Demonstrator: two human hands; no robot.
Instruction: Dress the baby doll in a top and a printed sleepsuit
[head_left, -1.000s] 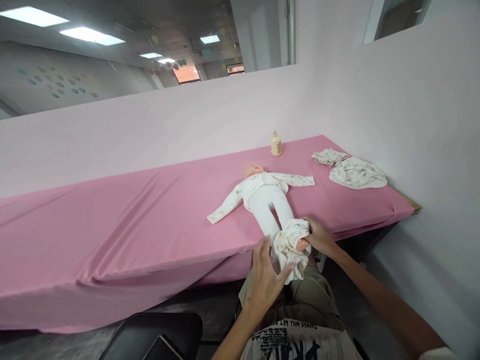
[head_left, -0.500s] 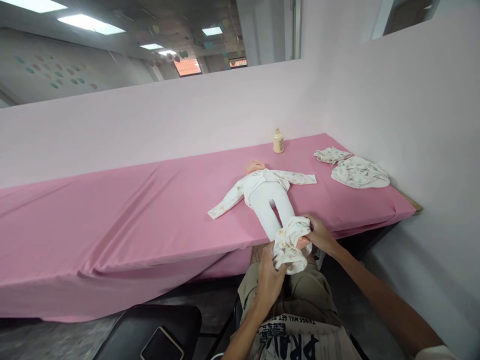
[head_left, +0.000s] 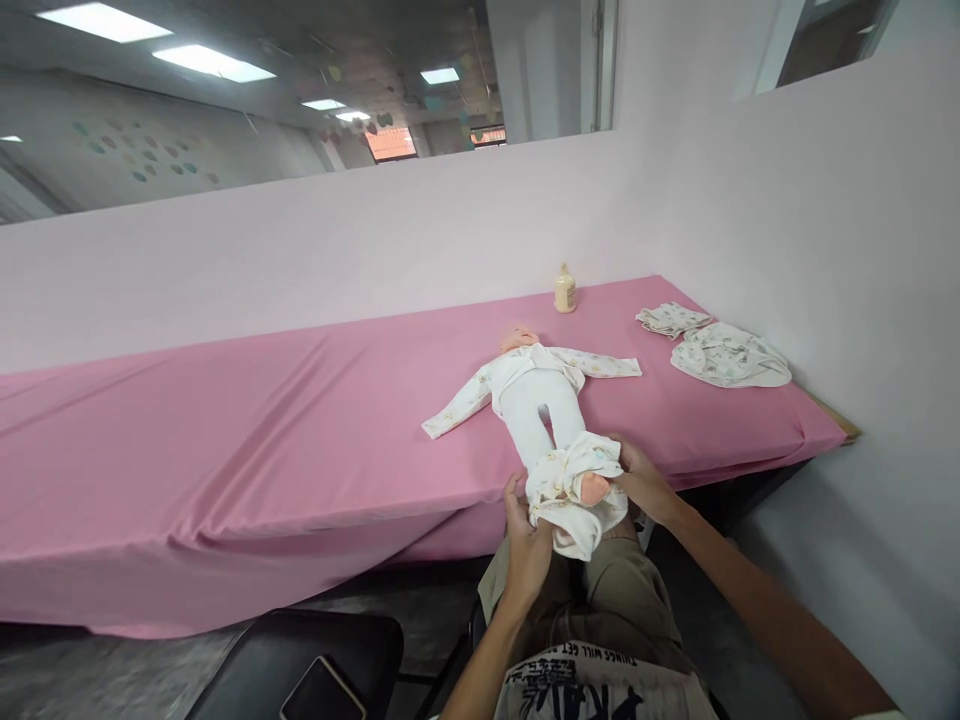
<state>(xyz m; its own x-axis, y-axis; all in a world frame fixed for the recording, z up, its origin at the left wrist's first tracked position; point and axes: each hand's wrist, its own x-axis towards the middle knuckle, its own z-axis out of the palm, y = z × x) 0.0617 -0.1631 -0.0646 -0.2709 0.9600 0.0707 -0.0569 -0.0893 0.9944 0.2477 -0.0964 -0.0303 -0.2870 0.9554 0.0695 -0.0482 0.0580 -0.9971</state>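
Note:
A baby doll [head_left: 541, 400] lies on its back on the pink-covered table, head toward the wall and legs toward me. It wears a white printed top [head_left: 471, 400] with its sleeves spread, and white leggings reach down its legs. Printed baby pants [head_left: 574, 535] are bunched around its lower legs at the table's edge, with one bare foot [head_left: 594, 488] showing through. My left hand [head_left: 527, 545] grips the fabric on the left side. My right hand [head_left: 641, 482] is closed on the fabric at the right, beside the foot; its fingertips are partly hidden.
A cream pump bottle [head_left: 565, 291] stands near the wall. Folded printed cloths [head_left: 729, 356] lie at the table's right end. The pink tablecloth [head_left: 187, 430] hangs over the front edge. At lower left, a phone [head_left: 322, 692] rests on a black chair [head_left: 300, 640].
My left hand has shifted slightly left, pulling the pants' fabric wider around the lower legs. More of the bare foot shows. The whole view has shifted slightly.

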